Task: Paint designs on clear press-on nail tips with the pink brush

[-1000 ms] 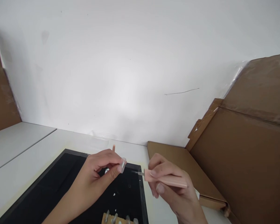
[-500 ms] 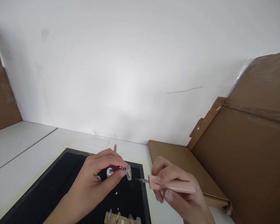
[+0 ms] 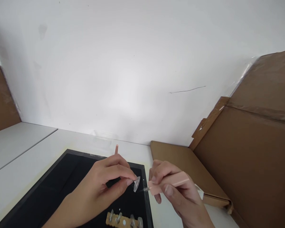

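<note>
My left hand (image 3: 109, 179) is closed, pinching the small holder behind a clear nail tip (image 3: 137, 184) between thumb and fingers. In a pen-like grip, my right hand (image 3: 174, 186) is closed on a nail brush with a pink handle (image 3: 167, 183). Its thin tip points left, close to the lower edge of the nail tip; whether they touch I cannot tell. Below the hands, a tan strip (image 3: 116, 223) carries several upright clear nail tips. Behind my left hand a thin pink stick (image 3: 116, 149) pokes up, its lower part hidden.
A black mat (image 3: 68, 180) with a dark grey border lies on the white table (image 3: 26, 161). On the right, a flat cardboard box (image 3: 180, 155) lies beside a tall cardboard panel (image 3: 256, 152). A white wall (image 3: 123, 69) rises behind, and another cardboard piece stands at left.
My left hand has moved slightly right with the nail tip, which is now tilted. The brush handle has turned in my right hand, its back end higher. A silvery object is now hidden.
</note>
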Demonstrator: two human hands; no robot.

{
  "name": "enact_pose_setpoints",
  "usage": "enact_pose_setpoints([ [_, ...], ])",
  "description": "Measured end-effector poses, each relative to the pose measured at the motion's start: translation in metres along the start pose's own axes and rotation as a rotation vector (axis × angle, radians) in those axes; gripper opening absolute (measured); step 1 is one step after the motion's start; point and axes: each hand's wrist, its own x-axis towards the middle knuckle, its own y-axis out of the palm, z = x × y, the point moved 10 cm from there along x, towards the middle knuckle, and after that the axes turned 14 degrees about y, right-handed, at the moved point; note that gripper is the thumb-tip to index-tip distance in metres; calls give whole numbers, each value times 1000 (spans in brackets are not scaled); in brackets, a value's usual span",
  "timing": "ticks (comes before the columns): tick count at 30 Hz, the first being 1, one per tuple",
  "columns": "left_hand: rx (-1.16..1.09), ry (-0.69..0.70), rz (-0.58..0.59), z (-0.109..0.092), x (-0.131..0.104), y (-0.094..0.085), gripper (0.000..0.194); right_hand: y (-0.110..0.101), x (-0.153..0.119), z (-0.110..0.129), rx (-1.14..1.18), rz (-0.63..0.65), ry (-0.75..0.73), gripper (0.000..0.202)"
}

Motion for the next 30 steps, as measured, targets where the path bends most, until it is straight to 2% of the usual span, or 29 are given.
enact_pose_setpoints([
  [4,1,13,39,3,0,3,22,3,1,-10,37,-4,45,25],
  [11,-15,-49,46,21,-3,8,19,2,5,-18,23,-32,78,17],
  [20,6,-62,17,40,-4,9,20,-3,5,-24,-131,-123,80,14],
  [30,9,-97,6,46,-5,11,20,-4,4,-20,-258,-161,31,16],
])
